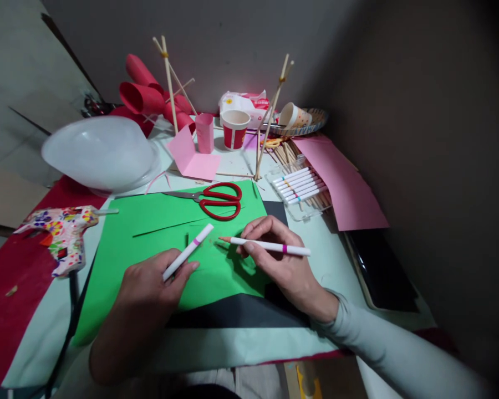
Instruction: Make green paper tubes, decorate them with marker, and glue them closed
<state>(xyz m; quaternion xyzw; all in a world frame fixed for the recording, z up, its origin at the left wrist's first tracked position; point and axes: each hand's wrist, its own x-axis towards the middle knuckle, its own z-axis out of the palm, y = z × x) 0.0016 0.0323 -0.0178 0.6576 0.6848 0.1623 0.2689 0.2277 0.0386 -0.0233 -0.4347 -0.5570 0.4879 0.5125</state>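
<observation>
A green paper sheet (pixel 158 233) lies on a black sheet (pixel 233 313) in front of me. My right hand (pixel 283 266) grips an uncapped white marker (pixel 274 246) with a purple band, its tip pointing left just above the green paper. My left hand (pixel 149 288) rests on the green paper, fingers closed around the white marker cap (pixel 189 250), which also has a purple band. Red-handled scissors (pixel 216 200) lie shut on the far edge of the green sheet.
A patterned glue gun (pixel 62 233) lies at left with its cord. A white bowl-shaped lamp (pixel 100 149), red paper cones (pixel 143 97), tied stick tripods (pixel 270 116), paper cups (pixel 234 128), a marker box (pixel 301 185) and pink paper (pixel 341 183) crowd the back. A dark tablet (pixel 382 271) lies at right.
</observation>
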